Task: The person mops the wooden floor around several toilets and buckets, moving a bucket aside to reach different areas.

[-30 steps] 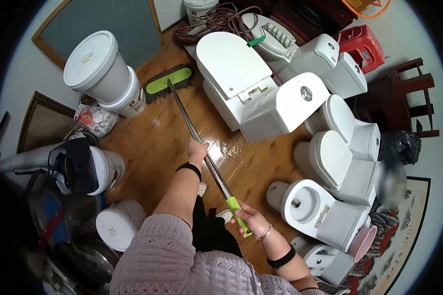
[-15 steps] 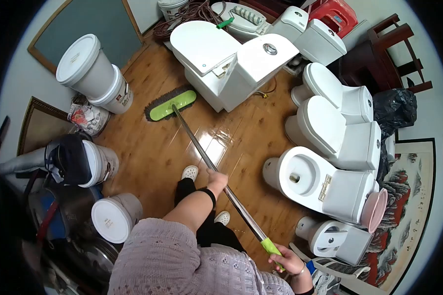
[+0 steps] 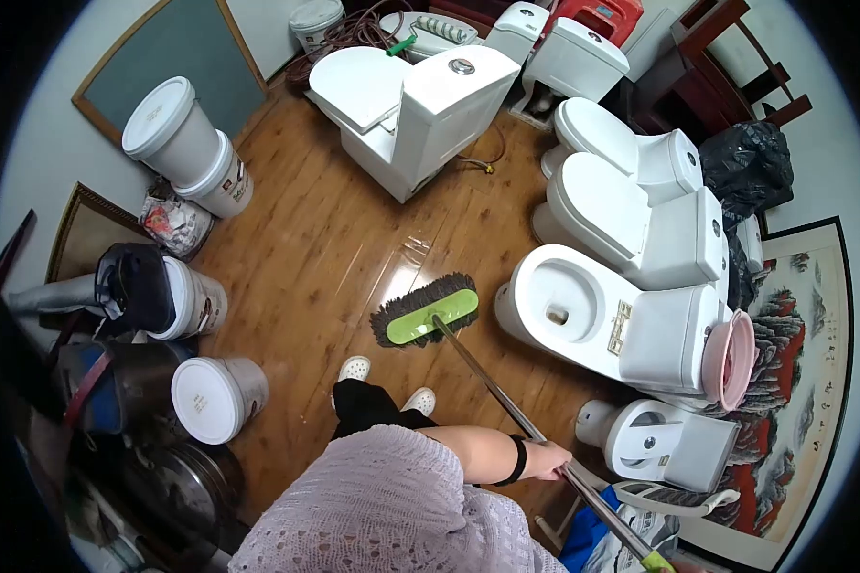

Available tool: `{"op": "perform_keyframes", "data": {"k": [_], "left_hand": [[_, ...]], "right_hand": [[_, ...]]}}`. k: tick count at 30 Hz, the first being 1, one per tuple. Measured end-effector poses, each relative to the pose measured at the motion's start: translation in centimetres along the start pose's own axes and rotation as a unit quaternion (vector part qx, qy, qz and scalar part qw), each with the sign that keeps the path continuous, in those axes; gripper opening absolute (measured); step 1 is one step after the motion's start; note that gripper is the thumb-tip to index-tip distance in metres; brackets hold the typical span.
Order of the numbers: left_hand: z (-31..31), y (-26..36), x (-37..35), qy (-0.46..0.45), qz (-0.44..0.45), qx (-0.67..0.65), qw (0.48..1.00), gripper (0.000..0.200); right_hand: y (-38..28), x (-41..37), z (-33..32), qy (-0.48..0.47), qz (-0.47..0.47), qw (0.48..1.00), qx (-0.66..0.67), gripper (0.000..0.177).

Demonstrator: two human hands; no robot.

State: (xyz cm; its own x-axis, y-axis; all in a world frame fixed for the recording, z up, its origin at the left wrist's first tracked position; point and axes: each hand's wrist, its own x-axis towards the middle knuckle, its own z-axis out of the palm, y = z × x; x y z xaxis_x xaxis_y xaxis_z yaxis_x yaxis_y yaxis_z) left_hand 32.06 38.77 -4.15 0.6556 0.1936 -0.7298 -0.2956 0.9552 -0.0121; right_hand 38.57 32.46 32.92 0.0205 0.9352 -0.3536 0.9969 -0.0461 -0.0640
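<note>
A flat dust mop (image 3: pixel 433 317) with a green plate and dark grey fringe lies on the wooden floor, in front of the white shoes. Its metal pole slants down to the right. My left hand (image 3: pixel 548 460), below a black wristband, is closed around the middle of the pole. At the bottom edge, a sliver of my right hand (image 3: pixel 690 567) shows at the pole's green grip; most of it is cut off. Close to the mop head stands a toilet with its bowl uncovered (image 3: pixel 564 304).
Several more toilets line the right side, and one toilet (image 3: pixel 420 115) stands mid-floor at the back. White buckets (image 3: pixel 205 401) run along the left. A chair armrest (image 3: pixel 678 497) and blue bag (image 3: pixel 588 540) are near the pole. A landscape painting (image 3: pixel 803 382) leans at right.
The mop head has been drawn back from near the rear toilet, towards me and to the right. Both hands have moved right and down with the pole, and the right hand has nearly left view.
</note>
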Motion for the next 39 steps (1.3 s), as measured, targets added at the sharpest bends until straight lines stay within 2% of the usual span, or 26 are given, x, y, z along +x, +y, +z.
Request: {"op": "perform_keyframes", "data": {"k": [2, 3, 4, 6, 7, 9, 10, 12, 14, 15, 16, 18, 19, 20, 21, 22, 23, 25, 26, 28, 29, 32, 35, 36, 38, 39], "left_hand": [[-0.4, 0.7, -0.1, 0.057, 0.04, -0.032, 0.997, 0.014], [-0.5, 1.7, -1.8, 0.064, 0.053, -0.073, 0.994, 0.012], [-0.5, 3.1, -4.9, 0.078, 0.081, -0.082, 0.99, 0.025], [-1.1, 4.7, -6.4, 0.166, 0.119, -0.132, 0.97, 0.045], [-2.6, 5.4, -6.2, 0.116, 0.143, -0.148, 0.972, 0.057], [-4.8, 7.3, -9.0, 0.132, 0.164, -0.18, 0.961, 0.054], [-6.6, 7.9, -9.1, 0.118, 0.185, -0.193, 0.956, 0.054], [-10.1, 9.0, -10.1, 0.135, 0.232, -0.228, 0.936, 0.054], [-15.5, 10.1, -7.8, 0.097, 0.223, -0.277, 0.93, 0.059], [-17.7, 10.6, -10.1, 0.128, 0.242, -0.278, 0.921, 0.063], [-21.7, 11.0, -8.0, 0.112, 0.252, -0.274, 0.921, 0.066], [-27.8, 11.5, -10.6, 0.132, 0.27, -0.322, 0.898, 0.071], [-29.4, 11.5, -14.1, 0.184, 0.305, -0.357, 0.864, 0.072], [-33.0, 11.2, -15.2, 0.175, 0.316, -0.365, 0.858, 0.072], [-34.9, 10.7, -18.9, 0.218, 0.329, -0.344, 0.852, 0.069], [-40.5, 10.3, -15.8, 0.215, 0.344, -0.354, 0.842, 0.062], [-41.8, 9.8, -19.5, 0.229, 0.353, -0.354, 0.835, 0.051], [-48.0, 8.3, -20.3, 0.27, 0.424, -0.355, 0.788, 0.015], [-49.5, 7.8, -22.2, 0.334, 0.437, -0.34, 0.763, 0.011], [-52.4, 7.3, -24.8, 0.403, 0.422, -0.355, 0.73, 0.015], [-53.5, 6.8, -26.0, 0.47, 0.404, -0.296, 0.727, 0.016], [-55.7, 6.1, -27.0, 0.561, 0.309, -0.24, 0.73, 0.019], [-55.8, 4.6, -25.9, 0.596, 0.315, -0.2, 0.711, 0.019], [-55.3, 3.8, -25.4, 0.597, 0.308, -0.205, 0.712, 0.019], [-51.9, 3.2, -26.2, 0.547, 0.282, -0.219, 0.757, 0.017], [-49.8, 2.9, -26.2, 0.476, 0.309, -0.266, 0.779, 0.015]], "right_hand": [[5.8, 0.3, 1.1, -0.016, 0.115, 0.992, -0.044, 0.018], [3.9, 1.4, 0.3, -0.008, 0.061, 0.995, -0.082, 0.018], [3.0, 2.3, -0.3, 0.002, 0.011, 0.994, -0.105, 0.019], [-1.2, 4.1, -1.0, 0.027, 0.019, 0.999, 0.007, 0.021], [-2.2, 5.2, -1.6, 0.012, 0.01, 0.992, -0.124, 0.023], [-1.4, 7.9, -1.3, -0.019, -0.056, 0.992, -0.11, 0.023], [-2.6, 8.9, -0.8, -0.011, -0.104, 0.991, -0.089, 0.021], [-7.1, 10.5, 0.6, 0.041, -0.113, 0.992, -0.039, 0.015], [-8.7, 12.9, 2.4, 0.016, -0.162, 0.986, -0.029, 0.021], [-12.0, 13.1, 3.1, -0.007, -0.093, 0.995, -0.041, 0.021], [-14.1, 13.6, 4.4, -0.017, -0.106, 0.993, -0.044, 0.025], [-18.8, 13.8, 7.5, -0.008, -0.181, 0.982, -0.044, 0.027], [-20.1, 14.0, 9.7, -0.013, -0.185, 0.982, -0.045, 0.028], [-23.7, 12.8, 10.9, -0.016, -0.208, 0.976, -0.065, 0.029], [-25.0, 12.5, 13.4, -0.02, -0.225, 0.972, -0.058, 0.031], [-26.0, 12.3, 16.0, -0.032, -0.236, 0.969, -0.061, 0.033], [-26.8, 12.0, 18.8, -0.024, -0.251, 0.967, -0.041, 0.034], [-30.9, 10.4, 22.4, -0.039, -0.286, 0.956, -0.054, 0.037], [-32.4, 9.7, 24.2, -0.044, -0.304, 0.95, -0.053, 0.037], [-35.1, 8.6, 26.9, -0.097, -0.356, 0.929, -0.038, 0.038], [-36.3, 8.0, 27.7, -0.112, -0.394, 0.912, -0.012, 0.038], [-37.7, 7.2, 29.0, -0.214, -0.405, 0.889, 0.0, 0.04], [-36.4, 6.5, 29.3, -0.284, -0.37, 0.885, -0.016, 0.046], [-35.8, 6.2, 29.2, -0.315, -0.353, 0.881, -0.008, 0.048], [-34.0, 5.7, 28.1, -0.349, -0.323, 0.879, -0.037, 0.051], [-32.4, 5.5, 27.6, -0.34, -0.318, 0.885, -0.022, 0.051]]}}
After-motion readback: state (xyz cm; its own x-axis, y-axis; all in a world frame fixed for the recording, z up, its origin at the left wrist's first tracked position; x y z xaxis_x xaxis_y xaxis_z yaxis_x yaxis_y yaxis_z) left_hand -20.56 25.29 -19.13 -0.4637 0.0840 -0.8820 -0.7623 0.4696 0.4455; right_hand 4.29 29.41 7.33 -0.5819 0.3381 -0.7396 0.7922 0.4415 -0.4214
